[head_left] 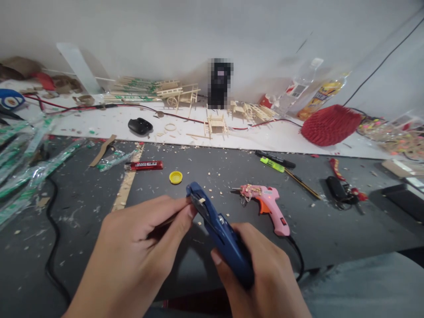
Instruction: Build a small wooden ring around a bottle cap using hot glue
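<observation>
My right hand (261,265) is wrapped round a dark blue hinged hand tool (225,238), its jaw end pointing away from me and to the left. A small pale end of a thin wooden stick (202,201) shows at the jaws. My left hand (142,247) is closed, with thumb and forefinger pinching the stick right beside the jaws. Most of the stick is hidden by the fingers. Beyond my hands lies a yellow bottle cap (176,177). A pink glue gun (265,198) rests on its side to the right of the tool.
Small wooden models (217,123) stand on a white board along the wall. A red lighter (145,165), a green highlighter (271,164), a pencil (303,184) and keys (351,194) lie about. Plastic-wrapped sticks (29,172) and a black cable (53,229) are at left. Wood chips litter the table.
</observation>
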`<control>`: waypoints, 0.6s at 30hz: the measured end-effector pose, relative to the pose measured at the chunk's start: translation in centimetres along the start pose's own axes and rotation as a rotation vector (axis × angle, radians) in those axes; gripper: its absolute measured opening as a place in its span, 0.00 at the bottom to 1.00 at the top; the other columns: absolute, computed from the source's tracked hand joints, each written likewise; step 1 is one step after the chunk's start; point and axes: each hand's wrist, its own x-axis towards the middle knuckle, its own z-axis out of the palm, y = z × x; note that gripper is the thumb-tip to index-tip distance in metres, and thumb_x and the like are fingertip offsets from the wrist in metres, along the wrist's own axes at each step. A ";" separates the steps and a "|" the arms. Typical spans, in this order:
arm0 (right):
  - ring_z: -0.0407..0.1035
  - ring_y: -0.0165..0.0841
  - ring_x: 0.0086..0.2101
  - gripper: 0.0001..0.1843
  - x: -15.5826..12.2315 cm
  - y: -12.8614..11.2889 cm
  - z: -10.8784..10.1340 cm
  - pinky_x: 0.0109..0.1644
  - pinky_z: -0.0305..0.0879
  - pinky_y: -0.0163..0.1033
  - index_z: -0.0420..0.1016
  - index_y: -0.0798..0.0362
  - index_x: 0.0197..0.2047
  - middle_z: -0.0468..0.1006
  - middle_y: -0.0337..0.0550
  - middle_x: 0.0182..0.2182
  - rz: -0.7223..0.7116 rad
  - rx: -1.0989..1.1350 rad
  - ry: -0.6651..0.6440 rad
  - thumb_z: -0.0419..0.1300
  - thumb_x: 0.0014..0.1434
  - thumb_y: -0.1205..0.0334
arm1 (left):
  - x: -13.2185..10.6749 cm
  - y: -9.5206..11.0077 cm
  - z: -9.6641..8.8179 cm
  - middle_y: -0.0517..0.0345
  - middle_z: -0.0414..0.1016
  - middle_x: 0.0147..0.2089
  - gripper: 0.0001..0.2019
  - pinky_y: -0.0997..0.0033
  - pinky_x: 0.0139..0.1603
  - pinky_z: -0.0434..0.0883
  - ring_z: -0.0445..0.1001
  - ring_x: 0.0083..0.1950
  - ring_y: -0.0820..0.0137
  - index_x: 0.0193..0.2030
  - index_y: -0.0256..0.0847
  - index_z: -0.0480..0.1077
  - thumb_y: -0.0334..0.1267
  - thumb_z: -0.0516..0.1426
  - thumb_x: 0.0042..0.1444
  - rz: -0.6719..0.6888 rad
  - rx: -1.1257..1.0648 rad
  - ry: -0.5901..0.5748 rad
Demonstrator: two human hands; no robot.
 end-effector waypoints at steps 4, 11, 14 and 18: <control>0.76 0.43 0.31 0.04 -0.2 -0.1 0.0 0.35 0.68 0.44 0.73 0.45 0.42 0.81 0.40 0.34 0.018 -0.005 -0.029 0.57 0.65 0.59 | 0.0 0.0 0.1 0.65 0.81 0.24 0.21 0.76 0.23 0.66 0.78 0.24 0.69 0.23 0.46 0.75 0.46 0.57 0.68 -0.013 0.034 -0.008; 0.72 0.39 0.27 0.04 -0.1 0.0 0.3 0.32 0.63 0.42 0.68 0.46 0.36 0.78 0.40 0.30 0.034 0.005 -0.075 0.56 0.65 0.60 | 0.3 -0.5 0.5 0.65 0.78 0.24 0.18 0.73 0.26 0.68 0.80 0.26 0.67 0.26 0.48 0.78 0.45 0.57 0.67 -0.014 0.066 -0.006; 0.71 0.37 0.27 0.04 0.4 0.4 0.5 0.32 0.61 0.41 0.68 0.47 0.36 0.78 0.40 0.31 0.011 -0.011 -0.091 0.56 0.64 0.64 | 0.2 -0.9 0.6 0.65 0.78 0.26 0.15 0.71 0.26 0.68 0.80 0.28 0.66 0.32 0.48 0.77 0.46 0.56 0.68 -0.047 0.056 -0.033; 0.70 0.36 0.27 0.06 0.8 0.5 1.0 0.32 0.58 0.40 0.66 0.47 0.35 0.77 0.39 0.30 -0.009 -0.047 -0.132 0.58 0.59 0.68 | 0.2 -1.0 0.8 0.65 0.75 0.30 0.12 0.71 0.31 0.71 0.77 0.32 0.66 0.43 0.48 0.71 0.49 0.51 0.72 -0.118 -0.097 -0.036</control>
